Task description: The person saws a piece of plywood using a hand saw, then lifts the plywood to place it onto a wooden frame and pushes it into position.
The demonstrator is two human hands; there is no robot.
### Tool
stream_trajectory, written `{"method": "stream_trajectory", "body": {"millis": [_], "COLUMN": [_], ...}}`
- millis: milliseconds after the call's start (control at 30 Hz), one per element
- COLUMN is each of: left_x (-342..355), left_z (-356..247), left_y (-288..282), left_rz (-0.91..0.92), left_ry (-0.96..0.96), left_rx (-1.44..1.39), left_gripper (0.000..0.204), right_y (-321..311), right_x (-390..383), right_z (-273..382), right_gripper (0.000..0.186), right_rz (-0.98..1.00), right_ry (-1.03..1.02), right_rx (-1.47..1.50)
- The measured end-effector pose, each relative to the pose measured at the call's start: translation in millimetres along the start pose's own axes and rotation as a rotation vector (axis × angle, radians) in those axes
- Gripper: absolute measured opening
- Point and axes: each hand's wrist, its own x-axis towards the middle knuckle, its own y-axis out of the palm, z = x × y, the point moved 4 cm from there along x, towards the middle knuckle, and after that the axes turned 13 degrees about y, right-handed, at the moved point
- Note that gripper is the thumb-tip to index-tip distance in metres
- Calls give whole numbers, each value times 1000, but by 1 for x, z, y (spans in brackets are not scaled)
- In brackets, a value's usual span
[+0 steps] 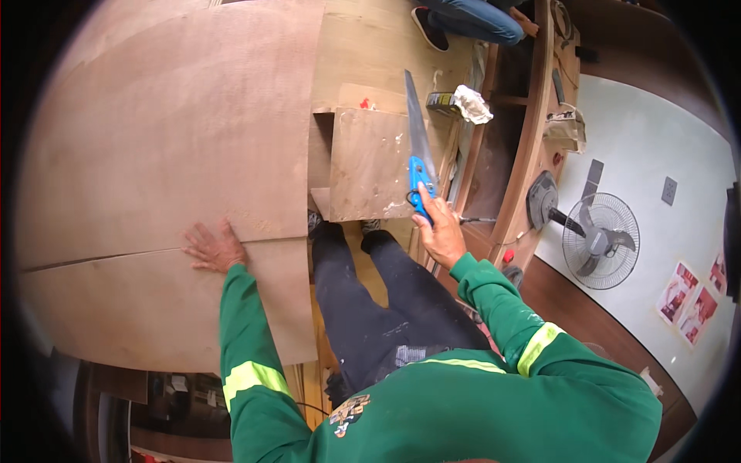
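Observation:
My right hand (443, 234) is wrapped round the blue handle of a hand saw (417, 127), whose long grey blade points away from me. The blade is over the right side of a wooden box (369, 160) and touches nothing I can make out. Flat on a large plywood sheet (177, 131), my left hand (215, 247) rests with its fingers spread. It lies across a dark cut line that runs from the left edge toward the right, beside a nearer plywood strip (154, 309). A little sawdust shows near the line's right end.
A standing fan (600, 241) is at the right by a wooden shelf unit (513, 147). Crumpled white paper (472, 105) and a roll of tape (442, 103) lie beyond the box. Another person in jeans (478, 21) crouches at the far end.

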Motion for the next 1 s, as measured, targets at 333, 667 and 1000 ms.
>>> {"method": "stream_trajectory", "body": {"millis": [333, 667, 1000], "left_x": [-3, 1, 0], "left_z": [5, 9, 20], "left_y": [1, -17, -43], "left_rz": [19, 183, 203], "left_ry": [23, -5, 27], "left_rx": [-26, -264, -529], "left_gripper": [83, 83, 89], "right_y": [-73, -167, -229], "right_x": [-24, -34, -25], "right_z": [47, 192, 278], "right_gripper": [67, 70, 68], "right_rz": [-5, -244, -329], "right_ry": [102, -389, -593], "right_rx": [36, -27, -291]}}
